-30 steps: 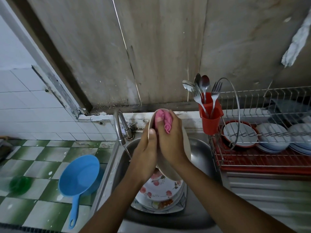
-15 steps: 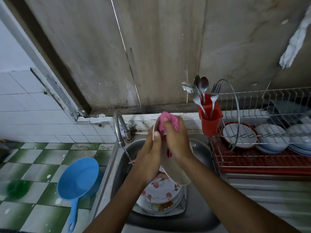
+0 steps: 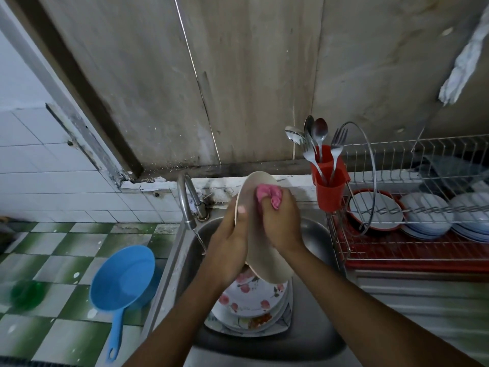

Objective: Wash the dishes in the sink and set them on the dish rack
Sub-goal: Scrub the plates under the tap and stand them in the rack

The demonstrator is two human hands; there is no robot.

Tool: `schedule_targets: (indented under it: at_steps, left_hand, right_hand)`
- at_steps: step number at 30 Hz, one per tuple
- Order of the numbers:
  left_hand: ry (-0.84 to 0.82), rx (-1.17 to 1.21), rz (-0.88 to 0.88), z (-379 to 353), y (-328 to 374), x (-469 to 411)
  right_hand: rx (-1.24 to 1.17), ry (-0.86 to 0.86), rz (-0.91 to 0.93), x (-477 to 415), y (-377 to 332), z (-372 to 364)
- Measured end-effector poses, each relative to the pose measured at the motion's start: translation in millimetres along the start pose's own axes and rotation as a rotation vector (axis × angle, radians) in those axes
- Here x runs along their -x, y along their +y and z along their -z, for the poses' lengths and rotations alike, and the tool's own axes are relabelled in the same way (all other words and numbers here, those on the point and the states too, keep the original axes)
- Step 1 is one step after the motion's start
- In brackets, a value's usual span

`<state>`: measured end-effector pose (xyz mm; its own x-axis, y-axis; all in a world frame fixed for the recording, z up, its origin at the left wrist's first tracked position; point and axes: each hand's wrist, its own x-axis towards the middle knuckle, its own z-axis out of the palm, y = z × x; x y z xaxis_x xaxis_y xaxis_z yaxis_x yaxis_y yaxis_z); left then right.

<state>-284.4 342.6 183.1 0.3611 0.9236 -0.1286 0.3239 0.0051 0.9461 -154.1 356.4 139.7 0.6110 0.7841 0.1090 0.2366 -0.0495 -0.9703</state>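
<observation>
Overhead, a stained wooden wall panel (image 3: 251, 75) is taking up most of the view. Green-and-white checked tiles (image 3: 66, 260) are spreading out to the left.

- Wire dish rack (image 3: 410, 260) with a red base is sitting at right, just beside the basin. White plates (image 3: 426, 213) are lying stacked in it.
- Steel sink (image 3: 315, 234) is sitting centre. A stack of flowered plates (image 3: 246, 298) is resting on its bottom.
- Blue dipper (image 3: 124, 276) is lying on the tiles by the sink's left edge, handle pointing toward me.
- Beige plate (image 3: 254, 186) is being held above the stack, tilted nearly on edge between both hands, over the basin.
- Red cutlery holder (image 3: 329, 184) is hanging at the rack's left end, with spoons and a fork standing in it.
- Curved tap (image 3: 185, 200) is running a thin stream of water (image 3: 199, 238) down beside the left wrist.
- Left hand (image 3: 230, 247) is gripping the plate's left rim, thumb lying along the edge. The other fingers are passing behind the plate, out of sight.
- Right hand (image 3: 283, 223) is pressing on the plate's upper face, fingers bunched tight around the cloth.
- Pink cloth (image 3: 267, 196) is bulging out between those fingers, touching the plate near its top.
</observation>
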Motion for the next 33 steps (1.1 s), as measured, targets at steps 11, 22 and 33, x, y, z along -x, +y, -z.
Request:
schedule_targets:
  at_steps: [11,22,33]
  left_hand:
    - [0.051,0.022,-0.155,-4,12,-4]
    - [0.269,0.191,-0.022,1,16,-11]
    - [0.007,0.045,0.036,2,6,2]
  right_hand:
    - [-0.422,-0.270,-0.129,19,-49,1]
    - [0.360,-0.123,0.242,41,38,29]
    - [0.191,0.024,0.009,-17,20,8]
